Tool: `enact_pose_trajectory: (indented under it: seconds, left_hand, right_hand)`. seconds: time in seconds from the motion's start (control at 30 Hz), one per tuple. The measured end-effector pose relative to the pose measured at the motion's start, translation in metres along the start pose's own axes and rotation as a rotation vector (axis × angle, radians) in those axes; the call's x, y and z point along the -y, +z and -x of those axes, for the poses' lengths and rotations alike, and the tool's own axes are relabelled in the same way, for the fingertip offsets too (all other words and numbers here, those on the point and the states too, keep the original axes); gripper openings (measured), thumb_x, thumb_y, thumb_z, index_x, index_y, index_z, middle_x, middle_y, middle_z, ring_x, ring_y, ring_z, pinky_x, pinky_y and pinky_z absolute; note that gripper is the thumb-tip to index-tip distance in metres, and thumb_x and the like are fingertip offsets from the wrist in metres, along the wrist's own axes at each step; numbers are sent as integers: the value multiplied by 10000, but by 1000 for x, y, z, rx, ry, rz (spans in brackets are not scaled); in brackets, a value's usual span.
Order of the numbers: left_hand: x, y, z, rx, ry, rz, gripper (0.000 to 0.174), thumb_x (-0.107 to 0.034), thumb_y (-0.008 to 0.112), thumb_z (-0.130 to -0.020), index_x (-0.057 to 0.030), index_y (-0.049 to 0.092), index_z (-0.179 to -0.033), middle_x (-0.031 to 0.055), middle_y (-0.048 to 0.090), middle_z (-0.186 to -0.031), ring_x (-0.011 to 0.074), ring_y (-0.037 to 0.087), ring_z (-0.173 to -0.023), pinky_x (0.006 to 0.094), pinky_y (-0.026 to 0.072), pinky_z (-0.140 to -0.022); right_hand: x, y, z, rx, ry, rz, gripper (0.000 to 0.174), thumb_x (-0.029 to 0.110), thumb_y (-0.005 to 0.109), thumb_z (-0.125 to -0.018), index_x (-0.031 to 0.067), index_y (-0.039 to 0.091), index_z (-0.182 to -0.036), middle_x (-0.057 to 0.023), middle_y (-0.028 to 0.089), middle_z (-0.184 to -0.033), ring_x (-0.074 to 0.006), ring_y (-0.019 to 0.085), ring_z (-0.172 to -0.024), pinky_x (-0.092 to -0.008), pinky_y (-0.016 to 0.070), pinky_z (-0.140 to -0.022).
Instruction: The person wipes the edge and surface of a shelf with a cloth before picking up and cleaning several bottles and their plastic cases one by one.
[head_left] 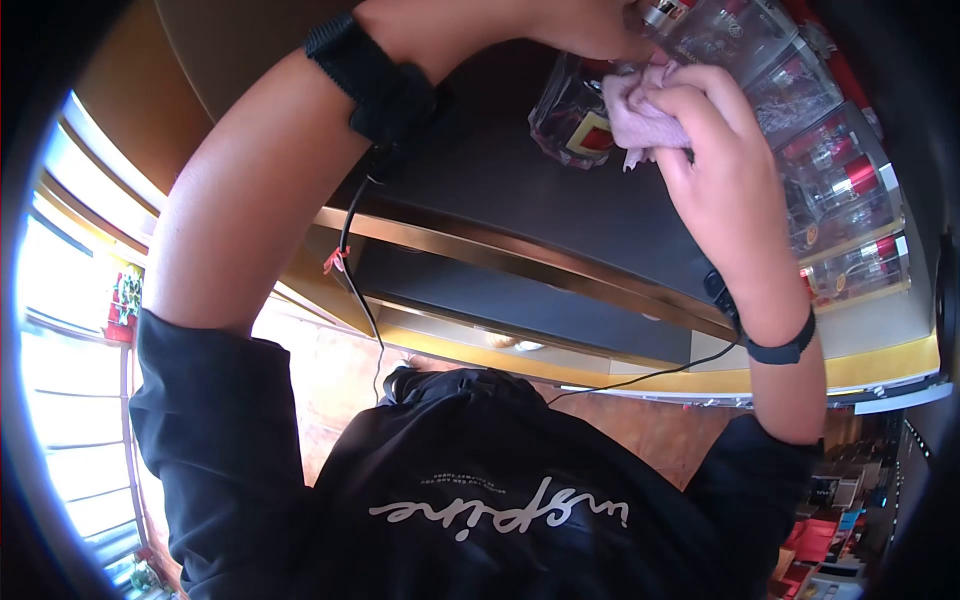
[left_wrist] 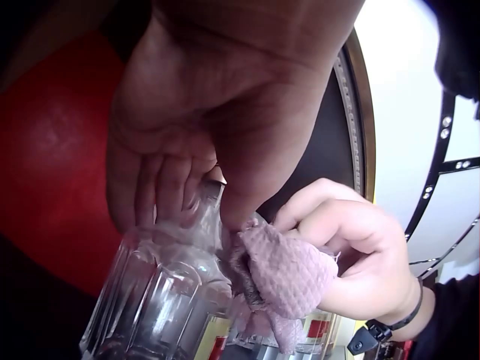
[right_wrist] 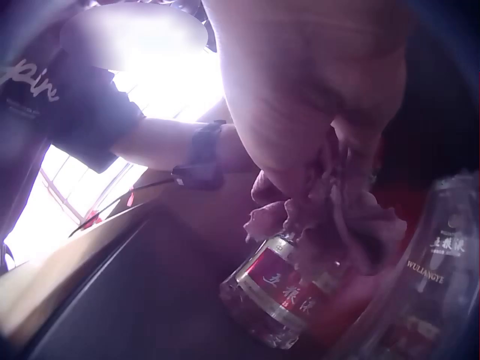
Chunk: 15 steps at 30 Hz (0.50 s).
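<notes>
The left hand (left_wrist: 217, 112) grips a glass Wuliangye bottle (right_wrist: 274, 289) by the neck, while the right hand (head_left: 728, 160) clutches a pink cloth (head_left: 645, 118) against it

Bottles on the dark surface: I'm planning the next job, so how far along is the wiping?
Seems partway. Done: possibly the other bottles lined up alongside, though the pictures don't prove they're wiped. In hand: the left hand steadies one bottle near its neck while the right hand works a pink cloth there. Left: probably finishing this bottle.
</notes>
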<state>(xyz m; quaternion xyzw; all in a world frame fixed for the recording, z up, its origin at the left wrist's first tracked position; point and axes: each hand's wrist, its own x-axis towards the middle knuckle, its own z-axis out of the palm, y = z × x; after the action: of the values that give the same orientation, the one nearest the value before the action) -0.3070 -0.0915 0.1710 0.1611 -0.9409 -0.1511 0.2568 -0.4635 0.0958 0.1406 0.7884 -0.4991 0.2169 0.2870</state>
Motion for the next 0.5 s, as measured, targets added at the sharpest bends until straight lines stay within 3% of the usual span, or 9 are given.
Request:
enact_pose_trajectory:
  seconds: [0.23,0.5]
  left_hand:
    - [-16,-13,10,3,-61,-35,517,-440,824,-933,8,829,-1192,300,801,-1165,428,786,-1114,474,599,-996]
    - [-4,-7,4,-21,-51,-132,544,-457,832,-923,22,823,-1181,306,795,-1147,452,774,-1103,480,596,-991]
  right_hand:
    - [10,11,-10,-32,-353,375,142,121,758,-892,61,690,-1001,-59,633,-1104,-248,710,-1072,-365,659,-866]
    - [14,31,22,160,-389,272,143,156,767,-894,76,742,-1010,-31,626,-1067,-207,691,-999,-323,647,-810]
